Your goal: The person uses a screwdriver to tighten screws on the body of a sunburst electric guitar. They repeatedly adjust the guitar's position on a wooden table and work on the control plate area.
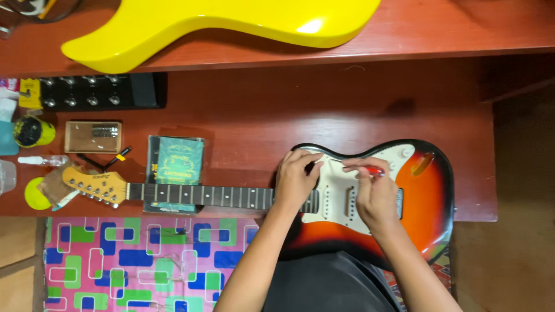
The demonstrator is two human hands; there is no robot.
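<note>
A sunburst electric guitar with a white pickguard lies flat on the red wooden table, its neck running left to the headstock. My left hand rests on the body where the neck joins it, fingers curled on the pickguard's upper edge. My right hand is over the pickups and holds a red-handled screwdriver, whose thin shaft points left across the pickguard.
A yellow guitar body lies on the upper shelf. At left are a black tray of tuning pegs, a small box of metal parts, a green string packet, a yellow tape roll. A patterned mat lies below.
</note>
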